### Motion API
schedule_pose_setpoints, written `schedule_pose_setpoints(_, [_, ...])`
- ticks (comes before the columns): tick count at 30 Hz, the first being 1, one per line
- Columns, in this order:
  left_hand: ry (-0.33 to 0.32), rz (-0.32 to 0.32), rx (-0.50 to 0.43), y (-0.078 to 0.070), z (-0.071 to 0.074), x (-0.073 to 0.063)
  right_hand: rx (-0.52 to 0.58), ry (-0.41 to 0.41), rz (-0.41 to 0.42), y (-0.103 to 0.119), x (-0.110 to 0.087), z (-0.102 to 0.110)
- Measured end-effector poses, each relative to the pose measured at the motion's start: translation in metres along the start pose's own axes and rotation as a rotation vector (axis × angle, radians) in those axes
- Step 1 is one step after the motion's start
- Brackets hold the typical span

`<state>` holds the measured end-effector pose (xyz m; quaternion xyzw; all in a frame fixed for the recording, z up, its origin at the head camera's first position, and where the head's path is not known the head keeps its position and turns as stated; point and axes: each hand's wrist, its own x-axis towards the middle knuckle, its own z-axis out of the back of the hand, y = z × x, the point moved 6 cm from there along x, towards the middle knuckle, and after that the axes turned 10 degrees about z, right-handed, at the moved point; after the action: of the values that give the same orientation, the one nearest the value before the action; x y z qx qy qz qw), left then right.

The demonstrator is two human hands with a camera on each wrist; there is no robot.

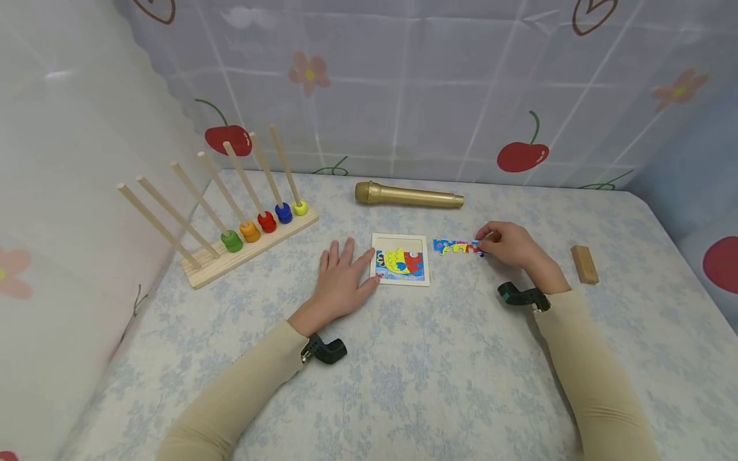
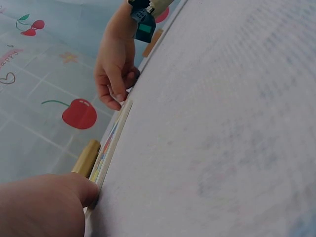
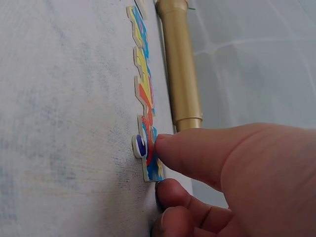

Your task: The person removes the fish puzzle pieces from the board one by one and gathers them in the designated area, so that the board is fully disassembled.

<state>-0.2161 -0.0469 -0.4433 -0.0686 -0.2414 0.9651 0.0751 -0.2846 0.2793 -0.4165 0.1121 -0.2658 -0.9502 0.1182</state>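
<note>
Touching puzzle tray (image 1: pixel 400 242), left hand (image 1: pixel 340 286) lay with fingers spread; right hand (image 1: pixel 508 244), fingers curled, pinched puzzle piece (image 3: pixel 152 171).

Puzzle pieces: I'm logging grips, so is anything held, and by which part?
The right hand touches the edge of the rightmost puzzle piece; whether it is pinched cannot be told. The left hand only touches the frame.

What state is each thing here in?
Puzzle tray: partly filled, far strip bare
Loose puzzle pieces: in a row
Bead stand: upright, partly loaded
Microphone: lying down
Wooden block: lying flat
Left grip: spread, touching puzzle tray
Right grip: curled, touching the end piece
</note>
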Motion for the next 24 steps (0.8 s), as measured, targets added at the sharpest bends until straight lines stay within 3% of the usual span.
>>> schedule_pose_setpoints(24, [0.017, 0.011, 0.011, 0.0012, -0.0008, 0.0009, 0.0, -0.034, 0.029, -0.0029, -0.0006, 0.0015])
